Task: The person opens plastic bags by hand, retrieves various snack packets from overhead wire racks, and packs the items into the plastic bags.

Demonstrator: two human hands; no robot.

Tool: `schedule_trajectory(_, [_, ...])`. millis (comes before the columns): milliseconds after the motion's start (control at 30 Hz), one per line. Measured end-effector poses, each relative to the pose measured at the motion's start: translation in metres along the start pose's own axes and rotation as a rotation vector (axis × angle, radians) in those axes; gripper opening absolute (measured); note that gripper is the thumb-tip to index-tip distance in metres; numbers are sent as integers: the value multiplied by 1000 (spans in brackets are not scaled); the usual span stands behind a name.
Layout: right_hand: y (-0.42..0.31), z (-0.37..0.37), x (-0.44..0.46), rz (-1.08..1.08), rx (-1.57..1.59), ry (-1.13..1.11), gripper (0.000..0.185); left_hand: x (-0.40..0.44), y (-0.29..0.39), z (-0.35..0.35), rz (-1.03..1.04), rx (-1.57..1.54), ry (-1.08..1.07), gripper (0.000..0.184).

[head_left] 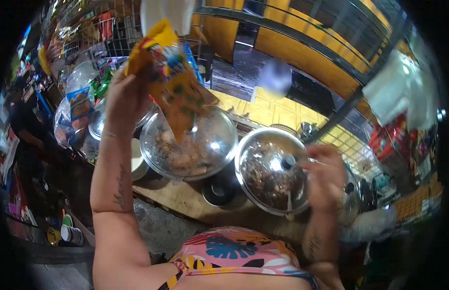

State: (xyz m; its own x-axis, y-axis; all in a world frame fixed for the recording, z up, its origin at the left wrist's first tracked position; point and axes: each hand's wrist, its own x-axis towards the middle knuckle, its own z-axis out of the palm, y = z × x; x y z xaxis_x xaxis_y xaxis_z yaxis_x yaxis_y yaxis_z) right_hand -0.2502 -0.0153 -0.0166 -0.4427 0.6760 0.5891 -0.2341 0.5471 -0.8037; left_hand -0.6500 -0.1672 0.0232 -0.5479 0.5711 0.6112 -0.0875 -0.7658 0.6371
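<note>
In my raised left hand (130,94) is a yellow and orange printed food packet (173,89), which hangs down in front of a wide pan with a glass lid (200,159). Pieces of food show through that steamy glass. My right hand (326,176) is over the right edge of a second pot's glass lid (270,181). Its fingertips are close beside the black lid knob (288,162). They are blurred, and I cannot tell whether they touch it. Dark food shows through this lid, and a utensil handle (289,200) appears at its front edge.
The pots stand on a light wooden counter (185,200). A metal grille (301,36) rises behind it. White plastic bags (396,87) hang at the right. Wrapped goods and a blue packet (80,104) are at the left, with a person (28,121) beyond.
</note>
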Motion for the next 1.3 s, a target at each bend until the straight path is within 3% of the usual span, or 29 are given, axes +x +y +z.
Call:
schedule_trajectory(67, [29, 31, -13, 212, 622, -391, 70, -36, -19, 69, -162, -193, -101, 40])
schedule_trajectory(100, [39, 44, -25, 455, 1055, -439, 75, -56, -29, 98, -283, -198, -94, 42])
schedule_trajectory(133, [33, 44, -38, 597, 1284, -505, 84, -74, -39, 125, -401, -205, -99, 46])
schedule_trajectory(167, [28, 44, -49, 767, 1495, -551, 93, -90, -59, 140, -480, -107, -12, 43])
schedule_trajectory(233, [16, 30, -65, 733, 1747, -739, 97, -119, -69, 183, -476, -50, -138, 50])
schedule_trajectory(267, [21, 19, -76, 790, 1748, -663, 104, -129, -69, 194, -499, -168, -165, 55])
schedule_trajectory(333, [37, -11, -98, 912, 1610, -499, 90, -143, -63, 209, -553, -384, -204, 65])
schedule_trajectory(400, [40, -33, -109, 909, 1520, -465, 84, -157, -67, 235, -397, -26, -239, 78])
schedule_trajectory(533, [28, -61, -115, 758, 1409, -450, 73, -164, -69, 252, -368, 149, -215, 57])
schedule_trajectory(567, [22, -72, -113, 695, 1387, -425, 70, -159, -70, 262, -323, 152, -146, 43])
schedule_trajectory(633, [3, -104, -105, 479, 1345, -282, 65, -149, -70, 262, -255, 156, -45, 37])
schedule_trajectory(700, [-38, -150, -91, 148, 1309, 72, 54, -141, -68, 247, -220, 165, -22, 35])
schedule_trajectory(767, [-74, -203, -53, -310, 825, 347, 54, -148, -72, 229, -193, 197, -49, 30])
schedule_trajectory(800, [-90, -223, -34, -446, 492, 558, 57, -156, -71, 225, -223, 269, -107, 27])
schedule_trajectory(833, [-105, -244, -15, -508, 147, 821, 60, -168, -73, 226, -283, 393, -9, 21])
schedule_trajectory(900, [-120, -274, 25, -619, -106, 875, 58, -186, -81, 217, -330, 472, -74, 16])
schedule_trajectory(1000, [-112, -281, 102, -738, -125, 569, 53, -204, -87, 218, -440, 351, -30, 12])
schedule_trajectory(1033, [-106, -272, 117, -518, -612, 651, 60, -206, -87, 220, -425, 393, -39, 11])
schedule_trajectory(1100, [-91, -241, 142, -480, -606, 526, 73, -209, -86, 221, -396, 479, -50, 10])
schedule_trajectory(1133, [-89, -227, 154, -565, -458, 508, 74, -210, -88, 219, -366, 468, -67, 9])
schedule_trajectory(1200, [-86, -225, 165, -467, -633, 644, 72, -211, -92, 211, -301, 445, -93, 8])
schedule_trajectory(1300, [-87, -259, 178, -665, -398, 740, 56, -214, -87, 200, -336, 534, 12, 8])
